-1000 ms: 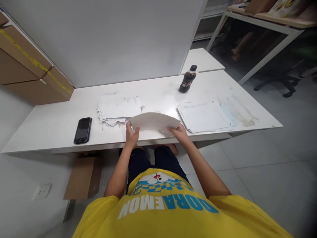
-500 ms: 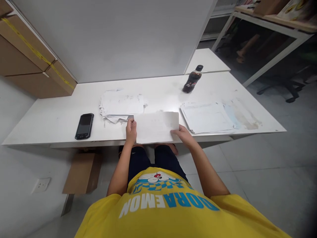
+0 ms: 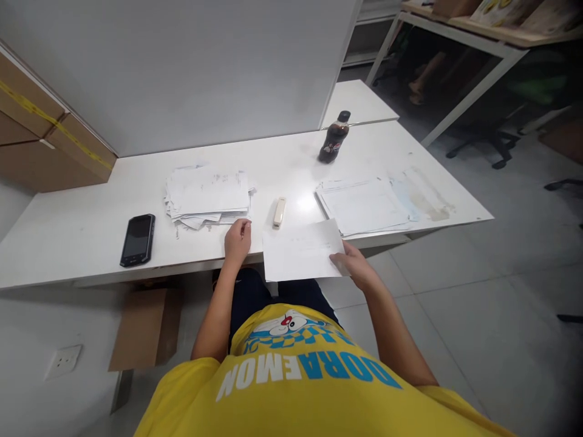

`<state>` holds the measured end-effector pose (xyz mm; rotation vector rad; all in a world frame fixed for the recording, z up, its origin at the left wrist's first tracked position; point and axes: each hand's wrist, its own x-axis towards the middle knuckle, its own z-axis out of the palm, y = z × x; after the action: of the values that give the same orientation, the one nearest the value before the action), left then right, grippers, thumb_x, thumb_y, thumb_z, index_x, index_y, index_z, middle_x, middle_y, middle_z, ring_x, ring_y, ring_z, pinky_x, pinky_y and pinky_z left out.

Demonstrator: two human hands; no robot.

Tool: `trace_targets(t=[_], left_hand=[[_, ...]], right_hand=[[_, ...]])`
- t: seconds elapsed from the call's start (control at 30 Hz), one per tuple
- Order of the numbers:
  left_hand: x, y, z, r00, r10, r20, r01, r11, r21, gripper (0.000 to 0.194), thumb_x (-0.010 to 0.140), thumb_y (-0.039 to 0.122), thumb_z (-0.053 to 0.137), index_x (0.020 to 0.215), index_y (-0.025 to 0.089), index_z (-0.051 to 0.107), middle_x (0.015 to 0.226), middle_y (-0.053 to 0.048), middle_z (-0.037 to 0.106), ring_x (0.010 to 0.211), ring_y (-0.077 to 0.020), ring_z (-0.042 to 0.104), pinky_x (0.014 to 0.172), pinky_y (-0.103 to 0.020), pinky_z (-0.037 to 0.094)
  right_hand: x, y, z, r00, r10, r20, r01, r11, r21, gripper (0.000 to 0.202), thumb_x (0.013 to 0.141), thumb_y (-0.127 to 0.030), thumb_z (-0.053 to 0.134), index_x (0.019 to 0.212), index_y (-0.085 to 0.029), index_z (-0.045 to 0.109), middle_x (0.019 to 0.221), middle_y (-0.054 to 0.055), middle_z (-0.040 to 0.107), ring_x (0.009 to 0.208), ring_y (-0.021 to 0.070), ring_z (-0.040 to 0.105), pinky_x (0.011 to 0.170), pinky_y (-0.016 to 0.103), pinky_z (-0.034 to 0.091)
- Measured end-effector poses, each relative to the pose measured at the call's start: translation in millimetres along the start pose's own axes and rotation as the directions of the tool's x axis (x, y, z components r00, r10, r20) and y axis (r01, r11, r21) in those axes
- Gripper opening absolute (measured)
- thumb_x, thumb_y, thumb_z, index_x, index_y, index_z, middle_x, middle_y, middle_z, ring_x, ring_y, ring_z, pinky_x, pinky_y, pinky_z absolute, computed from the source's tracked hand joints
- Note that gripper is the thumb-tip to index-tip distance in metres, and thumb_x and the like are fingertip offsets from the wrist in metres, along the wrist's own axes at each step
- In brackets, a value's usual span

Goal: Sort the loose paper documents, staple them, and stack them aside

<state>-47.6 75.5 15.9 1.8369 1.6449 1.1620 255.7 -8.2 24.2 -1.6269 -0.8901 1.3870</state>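
Released by the left hand [image 3: 237, 238], the sheet [image 3: 302, 258] now hangs pinched in the right hand [image 3: 353, 270] alone, over the worktop [image 3: 82, 224] edge. Loosely curled, the left hand rests at the sheet's nine o'clock; a stapler [image 3: 279, 212] lies at eleven.

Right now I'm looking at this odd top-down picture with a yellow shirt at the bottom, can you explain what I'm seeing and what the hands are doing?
There is no machine here. The single view comes from a camera worn on a person's head, looking down past their yellow shirt at their own bare hands. The right hand holds a sheet of paper by its corner, at the near edge of the white table. The left hand rests on the table, holding nothing, just below a messy paper stack. Also on the table: a black phone, a white stapler, a neater paper pile and a dark cola bottle.
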Motion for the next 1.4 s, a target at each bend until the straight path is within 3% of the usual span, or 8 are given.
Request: trace_targets(t=[0.47,0.7,0.77,0.87,0.97,1.07,1.17,1.4], left_hand=[[0.3,5.3,0.7,0.96,0.215,0.179,-0.252,0.943,0.218,0.024,0.093,0.027,0.046,0.105,0.02,0.065,0.097,-0.007,0.069,0.084,-0.0201,0.063,0.082,-0.034,0.048],[0.7,12.0,4.2,0.723,0.473,0.504,-0.64,0.732,0.232,0.03,0.096,0.024,0.045,0.117,0.022,0.065,0.124,-0.008,0.064,0.116,-0.0251,0.053,0.096,-0.042,0.044],[1.7,12.5,4.8,0.704,0.485,0.519,-0.661,0.714,0.23,0.03,0.096,0.024,0.044,0.118,0.021,0.064,0.126,-0.007,0.064,0.118,-0.0248,0.052,0.097,-0.041,0.043],[2.3,13.5,4.6,0.712,0.47,0.522,-0.654,0.714,0.249,0.03,0.096,0.025,0.045,0.119,0.02,0.064,0.127,-0.008,0.063,0.117,-0.0244,0.052,0.096,-0.041,0.043],[1.8,15.2,4.3,0.722,0.445,0.53,-0.64,0.721,0.267,0.03,0.096,0.026,0.045,0.119,0.021,0.064,0.127,-0.008,0.063,0.117,-0.0242,0.053,0.096,-0.04,0.043],[1.0,15.9,4.5,0.729,0.439,0.525,-0.635,0.72,0.279,0.03,0.097,0.027,0.045,0.119,0.021,0.064,0.126,-0.009,0.063,0.117,-0.0244,0.054,0.097,-0.04,0.042],[0.3,15.2,4.9,0.741,0.439,0.509,-0.63,0.717,0.298,0.03,0.096,0.026,0.045,0.119,0.02,0.064,0.128,-0.009,0.062,0.119,-0.0248,0.053,0.099,-0.04,0.042],[2.3,17.6,6.0,0.74,0.407,0.535,-0.63,0.698,0.34,0.039,0.097,0.027,0.043,0.133,0.02,0.054,0.14,-0.009,0.055,0.121,-0.0263,0.05,0.1,-0.041,0.041]], right_hand=[[-5.6,19.7,3.5,0.995,-0.035,-0.094,0.046,0.992,0.114,0.063,0.061,-0.034,0.067,0.121,-0.017,0.06,0.117,0.01,0.07,0.104,0.0299,0.065,0.083,0.038,0.052],[-1.8,32.9,12.5,0.98,-0.108,-0.168,0.112,0.994,0.013,0.055,0.068,-0.04,0.065,0.119,-0.018,0.059,0.116,0.012,0.068,0.105,0.0309,0.063,0.091,0.048,0.049],[-3.4,32.4,12.7,0.922,-0.259,-0.289,0.195,0.953,-0.232,0.055,0.073,-0.039,0.061,0.123,-0.016,0.056,0.119,0.016,0.063,0.109,0.0329,0.059,0.095,0.053,0.046],[-6.3,19.6,19.5,0.722,-0.591,-0.361,0.334,0.754,-0.566,0.054,0.082,-0.037,0.055,0.13,-0.013,0.05,0.128,0.021,0.052,0.116,0.0333,0.053,0.099,0.056,0.042],[0.1,-3.3,47.4,0.62,-0.766,-0.171,0.509,0.558,-0.656,0.05,0.091,-0.037,0.045,0.135,-0.015,0.044,0.135,0.021,0.046,0.124,0.0304,0.049,0.102,0.052,0.044],[19.4,-21.1,91.7,0.604,-0.783,0.147,0.656,0.384,-0.649,0.053,0.095,-0.039,0.04,0.143,-0.016,0.036,0.148,0.019,0.038,0.139,0.0301,0.035,0.11,0.053,0.037],[41.0,-25.0,124.8,0.619,-0.727,0.297,0.699,0.337,-0.631,0.057,0.095,-0.036,0.039,0.146,-0.011,0.033,0.154,0.021,0.032,0.145,0.0322,0.026,0.114,0.055,0.03],[65.0,-14.5,111.7,0.539,-0.764,0.354,0.811,0.357,-0.464,0.05,0.09,-0.011,0.033,0.138,-0.017,0.044,0.145,0.017,0.044,0.139,0.0248,0.04,0.107,0.047,0.045]])
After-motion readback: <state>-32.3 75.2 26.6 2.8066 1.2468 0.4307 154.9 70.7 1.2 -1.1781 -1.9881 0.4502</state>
